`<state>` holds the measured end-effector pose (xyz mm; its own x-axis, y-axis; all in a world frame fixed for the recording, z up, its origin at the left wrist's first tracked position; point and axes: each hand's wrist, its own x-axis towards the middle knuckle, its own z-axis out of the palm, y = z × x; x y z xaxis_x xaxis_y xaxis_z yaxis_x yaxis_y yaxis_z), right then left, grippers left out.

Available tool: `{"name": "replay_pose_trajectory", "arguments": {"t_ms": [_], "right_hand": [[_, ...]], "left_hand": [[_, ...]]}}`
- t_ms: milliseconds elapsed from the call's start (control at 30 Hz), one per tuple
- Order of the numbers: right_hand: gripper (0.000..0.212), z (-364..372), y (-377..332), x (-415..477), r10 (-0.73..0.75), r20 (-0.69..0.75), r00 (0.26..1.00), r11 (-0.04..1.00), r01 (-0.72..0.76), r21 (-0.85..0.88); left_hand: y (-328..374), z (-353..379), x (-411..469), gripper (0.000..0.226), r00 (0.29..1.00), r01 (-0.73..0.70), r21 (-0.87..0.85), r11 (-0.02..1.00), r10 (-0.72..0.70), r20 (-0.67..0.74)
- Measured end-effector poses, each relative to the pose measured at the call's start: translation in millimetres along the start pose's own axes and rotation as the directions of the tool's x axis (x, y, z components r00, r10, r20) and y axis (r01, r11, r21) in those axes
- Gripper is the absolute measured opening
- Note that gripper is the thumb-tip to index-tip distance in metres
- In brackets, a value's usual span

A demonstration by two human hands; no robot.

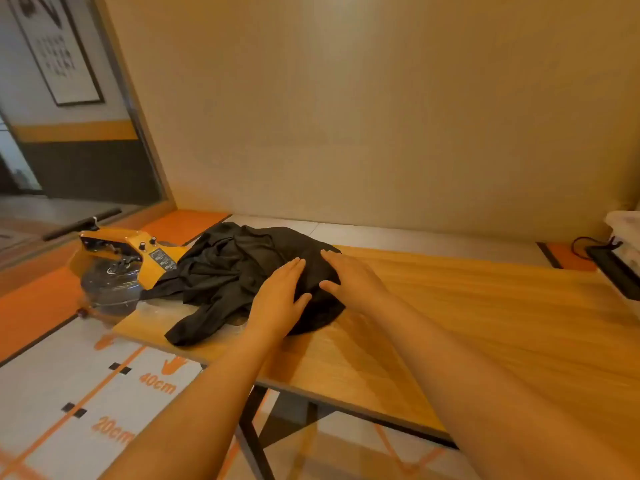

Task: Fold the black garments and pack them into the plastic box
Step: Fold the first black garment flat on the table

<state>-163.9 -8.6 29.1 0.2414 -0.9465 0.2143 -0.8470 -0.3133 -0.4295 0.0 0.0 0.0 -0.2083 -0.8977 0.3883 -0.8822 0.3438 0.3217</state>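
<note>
**Both palms laid flat on the crumpled black garments**

Head view. The black garments lie in a crumpled heap at the left end of the wooden table, with one sleeve trailing toward the near edge. The left hand and right hand rest side by side on the heap's right part, palms down, fingers straight and close together. A yellow machine stands just beside the heap's left side. A pale plastic box shows partly at the far right edge.

Matt black cloth garments, seemingly smooth wooden table
</note>
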Motion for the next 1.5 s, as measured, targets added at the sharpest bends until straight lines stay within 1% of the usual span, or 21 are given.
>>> {"name": "replay_pose_trajectory", "arguments": {"t_ms": [67,167,200,267,400,467,567,633,667,767,833,900,967,1033,1067,1200,1267,1333,1433,1467,1500], "right_hand": [[0.054,7.4,-0.7,7.3,0.007,-0.009,1.0,1.0,-0.007,-0.006],[0.023,20.9,4.5,12.0,0.042,-0.02,0.999,0.997,-0.043,-0.065],[0.016,23.4,6.4,12.1,0.048,-0.027,0.999,0.996,-0.049,-0.069],[0.009,23.6,10.5,12.6,0.047,-0.09,0.995,0.998,-0.05,-0.04],[0.011,6.7,4.6,15.1,-0.01,-0.256,0.967,0.999,0.019,0.03],[0.012,-12.4,-1.0,18.1,0.004,-0.28,0.96,0.991,0.033,0.128],[0.012,-43.1,-7.0,22.9,0.036,-0.295,0.955,0.951,0.058,0.304],[0.012,-64.7,-8.9,21.6,0.029,-0.345,0.938,0.927,0.104,0.36],[0.013,-75.6,-8.8,19.6,0.021,-0.364,0.931,0.921,0.124,0.37],[0.016,-108.5,-3.6,8.0,-0.011,-0.384,0.923,0.917,0.163,0.365],[0.025,-130.8,1.6,-5.2,-0.05,-0.357,0.933,0.924,0.179,0.338],[0.037,-152.4,9.2,-20.7,-0.102,-0.29,0.952,0.96,0.171,0.221],[0.043,-170.5,21.6,-36.9,-0.114,-0.185,0.976,0.991,0.126,0.055],[0.039,-186.1,38.7,-50.0,-0.064,-0.103,0.993,0.996,0.057,-0.062],[0.035,-193.7,48.9,-56.1,-0.029,-0.096,0.995,0.996,0.021,-0.083],[0.015,-229.5,88.7,-86.0,0.071,-0.176,0.982,0.996,-0.08,-0.045],[0.026,-248.2,103.2,-101.9,0.116,-0.232,0.966,0.993,-0.116,0.016],[0.026,-262.0,115.9,-112.5,0.147,-0.281,0.948,0.988,-0.126,0.092],[0.007,-278.2,129.0,-119.7,0.188,-0.354,0.916,0.971,-0.119,0.207],[0.006,-283.6,130.2,-120.2,0.201,-0.372,0.906,0.964,-0.116,0.239],[0.009,-289.3,130.0,-119.9,0.202,-0.396,0.896,0.963,-0.108,0.247]], "left_hand": [[-6.6,1.9,5.0,0.054,0.999,-0.029,-0.004,1.0,0.029,-0.033],[-13.3,3.8,10.8,0.025,0.993,-0.039,-0.01,0.999,0.038,-0.108],[-13.3,3.2,12.3,0.018,0.992,-0.036,-0.023,0.999,0.033,-0.124],[-13.0,0.0,14.8,0.013,0.986,-0.028,-0.057,0.998,0.018,-0.168],[-1.3,-12.7,23.6,0.01,0.979,-0.013,-0.172,0.985,-0.023,-0.205],[11.6,-24.7,33.5,0.01,0.978,-0.024,-0.266,0.964,-0.033,-0.206],[37.9,-46.5,54.2,0.011,0.98,-0.028,-0.47,0.882,-0.068,-0.187],[55.9,-60.9,67.1,0.011,0.982,-0.031,-0.553,0.833,-0.079,-0.174],[64.4,-67.4,73.1,0.012,0.981,-0.038,-0.566,0.823,-0.077,-0.179],[90.0,-80.9,85.1,0.014,0.976,-0.085,-0.474,0.877,-0.021,-0.215],[110.7,-84.5,88.8,0.018,0.977,-0.127,-0.482,0.867,0.026,-0.211],[134.0,-86.0,92.1,0.025,0.978,-0.157,-0.523,0.838,0.057,-0.202],[158.1,-88.1,95.6,0.034,0.977,-0.189,-0.563,0.804,0.097,-0.189],[181.5,-92.6,97.3,0.042,0.974,-0.226,-0.589,0.776,0.166,-0.155],[192.7,-95.5,97.5,0.046,0.97,-0.244,-0.581,0.777,0.207,-0.13],[226.9,-107.5,102.4,0.045,0.948,-0.29,-0.518,0.804,0.314,-0.044],[238.1,-113.1,108.0,0.037,0.937,-0.318,-0.475,0.82,0.348,-0.026],[245.7,-115.9,113.7,0.028,0.932,-0.334,-0.465,0.82,0.362,-0.032],[252.4,-117.3,122.9,0.02,0.932,-0.348,-0.465,0.814,0.356,-0.074],[253.1,-118.8,125.6,0.019,0.931,-0.353,-0.467,0.811,0.355,-0.087],[253.6,-121.2,127.9,0.018,0.928,-0.361,-0.471,0.804,0.358,-0.101]]}}
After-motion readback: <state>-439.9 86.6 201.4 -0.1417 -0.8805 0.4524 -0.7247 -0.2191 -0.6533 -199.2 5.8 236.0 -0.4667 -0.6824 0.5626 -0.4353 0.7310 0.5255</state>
